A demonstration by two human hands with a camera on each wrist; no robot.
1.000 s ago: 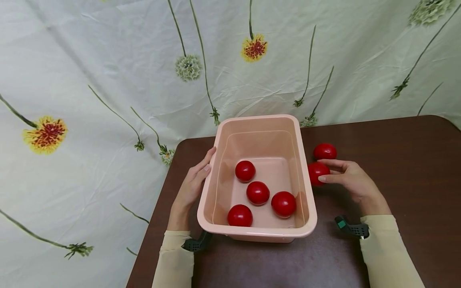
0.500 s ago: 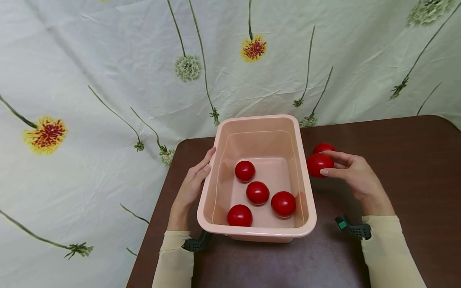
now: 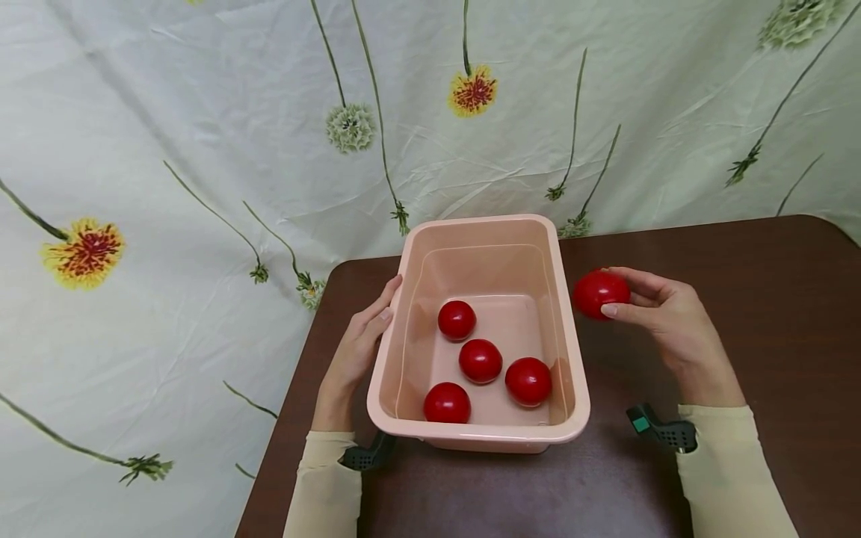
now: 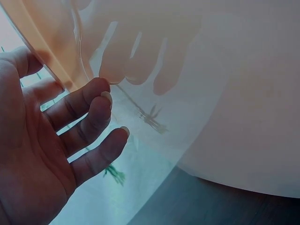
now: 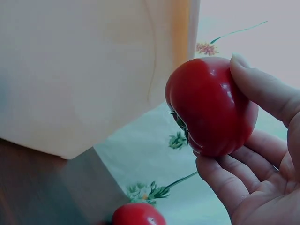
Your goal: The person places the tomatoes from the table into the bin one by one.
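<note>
Between the thumb and fingers of my right hand (image 3: 676, 321), a ripe red tomato (image 5: 211, 105) is held up beside the bin's right wall, its green calyx turned sideways. My left hand (image 3: 356, 344) rests along the left side of a pink plastic bin (image 3: 572, 359), fingers extended and fingertips at the outer wall near the rim. Several tomatoes lie on the bin's floor, among them a tomato (image 3: 457, 320) toward the back and a tomato (image 3: 447, 403) near the front. One more tomato (image 5: 139, 214) shows below the held one in the right wrist view; the held tomato hides it from the head view.
The bin stands on a dark brown table (image 3: 794, 314), whose left edge runs close by my left forearm. A pale flowered cloth (image 3: 202, 187) hangs behind the table and down its left side.
My right hand has raised the tomato and shifted it slightly right and toward the back, so it now covers the tomato behind it. My left hand and the bin have stayed put.
</note>
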